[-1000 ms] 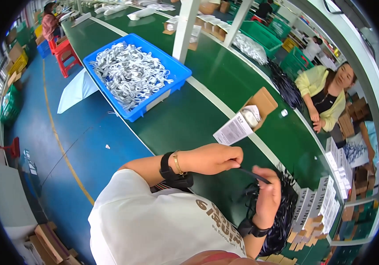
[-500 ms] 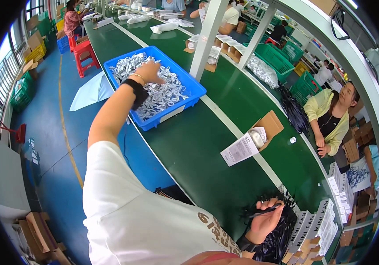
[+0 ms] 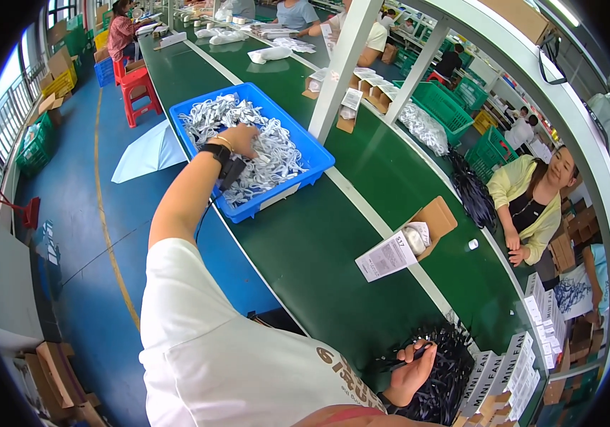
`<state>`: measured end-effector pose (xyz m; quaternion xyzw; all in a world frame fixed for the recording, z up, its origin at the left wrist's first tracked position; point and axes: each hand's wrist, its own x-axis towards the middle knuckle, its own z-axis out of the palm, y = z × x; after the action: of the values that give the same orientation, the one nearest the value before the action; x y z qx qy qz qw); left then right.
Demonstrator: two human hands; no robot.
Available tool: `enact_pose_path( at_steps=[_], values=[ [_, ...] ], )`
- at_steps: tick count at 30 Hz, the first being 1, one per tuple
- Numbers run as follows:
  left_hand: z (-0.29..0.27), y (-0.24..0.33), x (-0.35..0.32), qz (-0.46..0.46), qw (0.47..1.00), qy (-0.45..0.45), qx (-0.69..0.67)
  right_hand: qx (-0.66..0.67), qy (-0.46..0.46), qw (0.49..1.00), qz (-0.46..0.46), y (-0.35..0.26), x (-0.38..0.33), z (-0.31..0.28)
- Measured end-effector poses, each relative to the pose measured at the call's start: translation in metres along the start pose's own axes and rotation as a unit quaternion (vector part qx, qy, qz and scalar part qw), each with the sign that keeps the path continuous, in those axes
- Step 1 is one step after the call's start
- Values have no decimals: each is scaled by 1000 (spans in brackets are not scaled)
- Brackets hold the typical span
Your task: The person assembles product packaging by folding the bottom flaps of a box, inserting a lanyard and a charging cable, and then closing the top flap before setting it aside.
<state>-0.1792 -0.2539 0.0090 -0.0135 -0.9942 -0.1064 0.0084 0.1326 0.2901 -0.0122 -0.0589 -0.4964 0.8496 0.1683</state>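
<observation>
My left hand (image 3: 239, 139) reaches far out into a blue plastic bin (image 3: 312, 155) on the green bench, fingers down among a heap of white bagged parts (image 3: 266, 153); whether it grips one is hidden. A black watch sits on that wrist. Close to my body at the lower right, my right hand (image 3: 413, 366) is closed around a thin black strip (image 3: 399, 361). It rests beside a pile of black ties (image 3: 451, 370).
A small open cardboard box (image 3: 429, 224) with a white leaflet (image 3: 384, 256) lies mid-bench. White cartons (image 3: 504, 377) stack at the lower right. A person in a yellow top (image 3: 525, 203) works across the bench. White posts (image 3: 340, 67) rise behind the bin. A red stool (image 3: 138, 85) stands in the aisle.
A second ago both hands were together over the black ties. My left arm then swung out to the blue bin and now sits deeper in the white parts; my right hand stayed put.
</observation>
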Motion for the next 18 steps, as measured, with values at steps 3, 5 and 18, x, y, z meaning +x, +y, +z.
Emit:
enact_pose_path(
  at_steps=[3,5,18],
  values=[
    [-1,31,-7,47,998,-7,35,-9,-17,1000,16,3,3,6],
    [-15,67,-21,116,993,-21,-5,-15,-40,998,35,3,2,7],
    [-41,113,-32,205,943,263,-10,-86,-39,992,80,-12,-10,4]
  ],
)
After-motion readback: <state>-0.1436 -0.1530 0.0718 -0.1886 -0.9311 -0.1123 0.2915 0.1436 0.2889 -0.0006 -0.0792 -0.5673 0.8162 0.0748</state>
